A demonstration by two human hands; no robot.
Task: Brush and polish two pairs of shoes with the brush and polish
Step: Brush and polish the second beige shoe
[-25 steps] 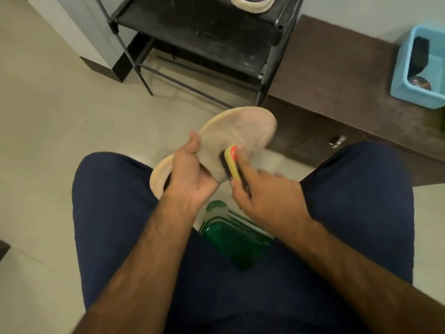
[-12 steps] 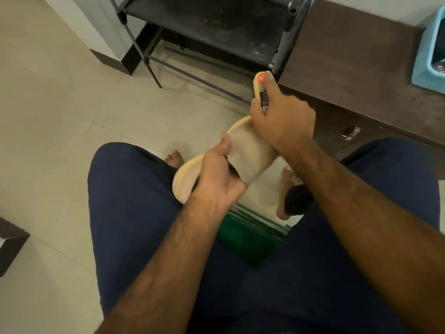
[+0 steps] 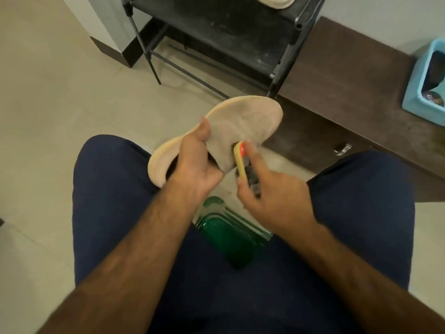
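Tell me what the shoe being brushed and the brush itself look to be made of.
Shoe: the upper looks like beige knit fabric, matte, with a visible woven mesh texture; the cream sole rim looks like foam or rubber. Brush: the yellow back with an orange tip looks like smooth moulded plastic; its dark bristles are too blurred to judge.

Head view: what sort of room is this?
Probably a home entryway or shoe corner: a black shoe rack on a tiled floor, a low brown bench beside it, and a blue tub of supplies.

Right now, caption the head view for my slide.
Left hand holds a beige shoe; right hand presses a yellow brush against its side.
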